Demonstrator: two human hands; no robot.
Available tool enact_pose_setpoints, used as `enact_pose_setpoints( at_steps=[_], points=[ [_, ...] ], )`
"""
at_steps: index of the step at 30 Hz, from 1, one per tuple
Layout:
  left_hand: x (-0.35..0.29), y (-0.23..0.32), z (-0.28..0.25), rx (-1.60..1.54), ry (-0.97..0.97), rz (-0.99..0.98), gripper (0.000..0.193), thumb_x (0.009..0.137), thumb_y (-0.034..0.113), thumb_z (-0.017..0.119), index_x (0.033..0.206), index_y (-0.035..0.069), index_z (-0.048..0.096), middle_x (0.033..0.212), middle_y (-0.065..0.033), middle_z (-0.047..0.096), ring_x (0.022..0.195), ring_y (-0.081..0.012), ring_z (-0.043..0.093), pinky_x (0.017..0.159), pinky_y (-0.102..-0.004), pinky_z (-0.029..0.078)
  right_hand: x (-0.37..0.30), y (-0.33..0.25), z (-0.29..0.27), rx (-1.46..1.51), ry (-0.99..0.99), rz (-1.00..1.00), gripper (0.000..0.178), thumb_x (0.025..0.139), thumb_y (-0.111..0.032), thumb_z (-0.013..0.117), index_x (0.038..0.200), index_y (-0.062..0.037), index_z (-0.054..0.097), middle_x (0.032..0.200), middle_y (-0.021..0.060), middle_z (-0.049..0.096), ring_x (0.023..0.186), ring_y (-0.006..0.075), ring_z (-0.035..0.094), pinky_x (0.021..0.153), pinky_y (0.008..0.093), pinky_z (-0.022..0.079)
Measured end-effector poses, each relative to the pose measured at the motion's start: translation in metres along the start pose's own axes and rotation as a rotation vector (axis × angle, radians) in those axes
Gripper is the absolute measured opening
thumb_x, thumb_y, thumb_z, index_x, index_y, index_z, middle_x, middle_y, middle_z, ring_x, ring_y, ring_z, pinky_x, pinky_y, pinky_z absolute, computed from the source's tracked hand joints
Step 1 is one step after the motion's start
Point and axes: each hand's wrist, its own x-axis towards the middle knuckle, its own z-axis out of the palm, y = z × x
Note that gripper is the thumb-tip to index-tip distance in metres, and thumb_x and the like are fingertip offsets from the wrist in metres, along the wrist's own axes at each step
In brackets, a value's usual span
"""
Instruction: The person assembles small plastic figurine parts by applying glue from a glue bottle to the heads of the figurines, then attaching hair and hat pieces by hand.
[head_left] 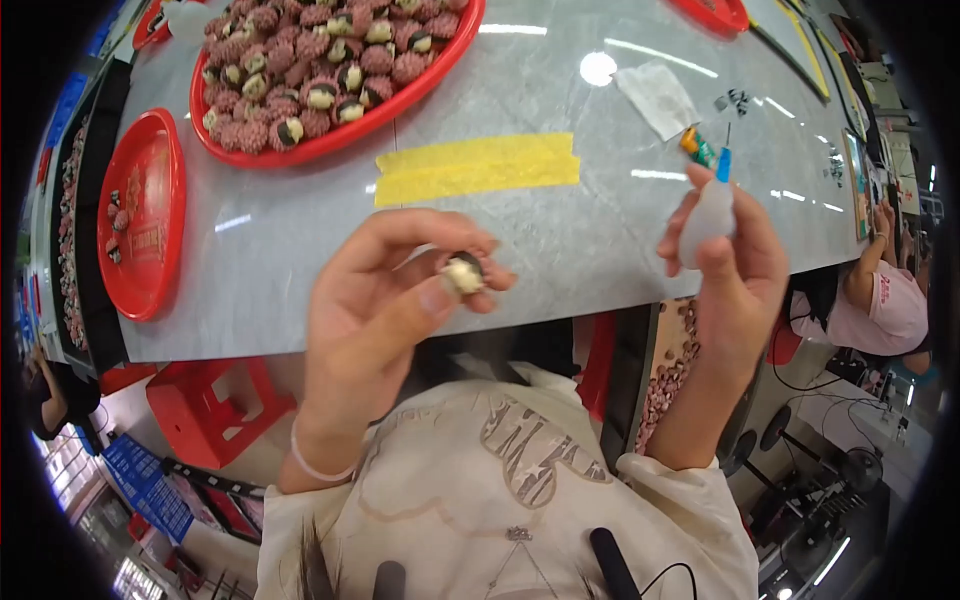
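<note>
Left hand (385, 300) near centre, fingers pinched shut on small peeled fruit (464, 273), its pale flesh facing me. Right hand (735, 265) at 3 o'clock, fingers clamped round white squeeze bottle (708, 215), long axis upright, blue nozzle toward 12. Big red tray (425, 95) at 11 o'clock on grey table (560, 220), heaped with pink fruit.

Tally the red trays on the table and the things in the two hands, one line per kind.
Red trays: 4, the fruit-filled tray, the side tray, and two cut off at the top corners
Peeled fruit, left hand: 1
Small squeeze bottle, right hand: 1
Total: 6
</note>
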Motion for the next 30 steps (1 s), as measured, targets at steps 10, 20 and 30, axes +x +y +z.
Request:
enact_pose_setpoints(
  at_steps=[10,20,30],
  points=[
    [0.000,-0.022,0.013,-0.047,-0.024,-0.075,0.037,0.069,0.026,0.064,0.090,0.002,0.045,0.088,-0.0127,0.049,0.070,-0.0157,0.055,0.059,-0.0195,0.046,-0.008,-0.007,0.006,-0.056,-0.079,-0.041,0.052,0.064,-0.038,0.066,0.094,-0.0021,0.043,0.089,0.0123,0.047,0.081,0.0127,0.045,0.059,0.0160,0.037],
    [-0.008,-0.026,0.011,0.011,0.017,-0.002,0.038,0.068,0.026,0.064,0.090,0.001,0.047,0.087,-0.0141,0.050,0.072,-0.0175,0.054,0.058,-0.0220,0.048,-0.009,-0.013,0.019,-0.113,-0.121,-0.082,0.047,0.074,-0.040,0.053,0.096,0.0003,0.043,0.086,0.0137,0.044,0.079,0.0161,0.044,0.067,0.0221,0.037],
    [-0.009,-0.029,0.010,0.007,0.013,0.016,0.038,0.067,0.026,0.065,0.089,0.001,0.048,0.085,-0.0138,0.051,0.070,-0.0189,0.054,0.056,-0.0233,0.045,-0.006,-0.046,0.007,-0.479,-0.534,-0.404,0.045,0.072,-0.032,0.055,0.094,0.0057,0.047,0.083,0.0188,0.050,0.067,0.0166,0.043,0.059,0.0244,0.036]
  ],
)
